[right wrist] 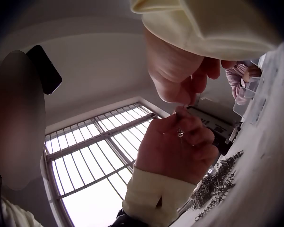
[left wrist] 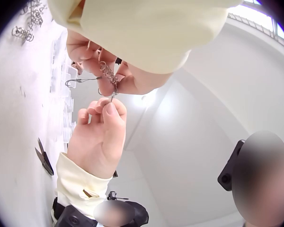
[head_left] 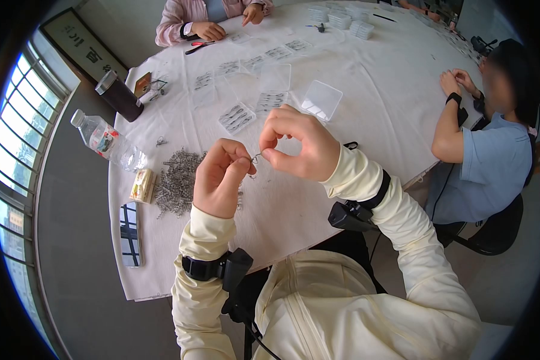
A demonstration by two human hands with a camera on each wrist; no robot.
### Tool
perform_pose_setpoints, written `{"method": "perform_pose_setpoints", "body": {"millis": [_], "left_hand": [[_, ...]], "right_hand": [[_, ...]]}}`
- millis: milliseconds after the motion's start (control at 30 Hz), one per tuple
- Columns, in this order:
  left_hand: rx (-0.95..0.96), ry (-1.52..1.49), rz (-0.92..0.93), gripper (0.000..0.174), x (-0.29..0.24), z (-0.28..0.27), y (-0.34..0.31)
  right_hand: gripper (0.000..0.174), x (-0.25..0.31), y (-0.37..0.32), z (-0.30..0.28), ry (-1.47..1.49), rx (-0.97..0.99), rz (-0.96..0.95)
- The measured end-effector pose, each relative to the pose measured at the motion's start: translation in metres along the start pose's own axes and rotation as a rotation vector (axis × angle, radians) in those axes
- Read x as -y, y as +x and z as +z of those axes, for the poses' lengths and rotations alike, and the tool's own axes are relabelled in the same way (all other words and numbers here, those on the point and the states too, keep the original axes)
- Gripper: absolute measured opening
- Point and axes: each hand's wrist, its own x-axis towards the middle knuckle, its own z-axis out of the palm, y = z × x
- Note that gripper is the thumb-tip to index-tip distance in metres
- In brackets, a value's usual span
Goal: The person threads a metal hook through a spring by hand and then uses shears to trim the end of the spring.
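Observation:
Above the table, my left hand (head_left: pixel 221 177) grips a small coiled metal wire (left wrist: pixel 109 73) between thumb and fingers. My right hand (head_left: pixel 301 144) pinches the wire's other end, thumb against forefinger, with the fingertips of both hands close together. A looped end of wire (left wrist: pixel 75 82) sticks out beside the left fingers in the left wrist view. A tangled pile of coiled wires (head_left: pixel 180 180) lies on the table just left of my left hand. Beyond the hands, a clear plastic box (head_left: pixel 237 118) contains several wire pieces in a row.
An open clear box (head_left: pixel 322 101) lies beyond my right hand. Black snips (left wrist: pixel 45 158) lie near my right sleeve. A water bottle (head_left: pixel 108 141), dark flask (head_left: pixel 120 96), tissue pack (head_left: pixel 143 186) and phone (head_left: pixel 130 234) line the left edge. People sit across (head_left: pixel 213 18) and at right (head_left: pixel 486 144).

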Motion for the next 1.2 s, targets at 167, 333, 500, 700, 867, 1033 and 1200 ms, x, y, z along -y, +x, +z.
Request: {"method": "perform_pose_setpoints", "body": {"millis": [167,333,500,700,867,1033,1200], "left_hand": [[-0.006,-0.054,-0.02,0.009,-0.0005,0.0014,0.0],[-0.004,-0.077,-0.066,0.011,0.0004,0.0008,0.0004],[-0.02,-0.038,-0.017,0.014,-0.0033,0.0071,-0.0005],[0.023,0.057,-0.017,0.009,-0.0032,0.0024,-0.0026],[-0.024,0.065,0.03,0.011,-0.0014,0.0081,-0.0017],[-0.024,0.02,0.012,0.01,-0.002,0.0075,-0.0015],[-0.03,0.07,0.048,0.01,0.0004,0.0089,-0.0016]], "right_hand": [[0.007,0.0023,0.0004,-0.0005,-0.032,-0.029,0.012],[0.006,0.0021,-0.0001,-0.0019,0.059,-0.031,0.064],[0.005,0.0038,-0.0005,-0.003,0.068,-0.022,0.096],[0.006,0.0046,-0.0008,-0.0029,0.087,-0.024,0.105],[0.007,0.0042,-0.0009,-0.003,0.091,-0.027,0.108],[0.008,0.0052,-0.0004,-0.0036,0.084,-0.015,0.118],[0.009,0.0054,-0.0005,-0.0034,0.09,-0.013,0.118]]}}
